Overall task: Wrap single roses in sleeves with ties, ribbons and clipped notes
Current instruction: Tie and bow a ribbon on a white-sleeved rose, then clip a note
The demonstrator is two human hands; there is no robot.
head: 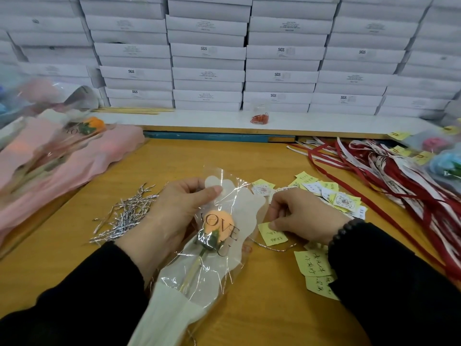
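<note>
Fitting a note to a sleeved rose at the bench's near edge.
Left hand (174, 211) pinches the sleeve (224, 248) top around the orange rose (219, 227); right hand (301, 216) pinches a yellow note (272, 236). Seat the note squarely on the sleeve's rim before clipping.

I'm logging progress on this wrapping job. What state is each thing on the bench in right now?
Left hand: grips the sleeve's top edge.
Right hand: fingers pinch a yellow note.
Sleeve: holds one orange rose, lying flat.
Twist ties: loose silver heap left of the hands.
Ribbons: tangled red and white pile, far right.
Other notes: scattered flat on the table.
Pink sleeves: stacked at left.
</note>
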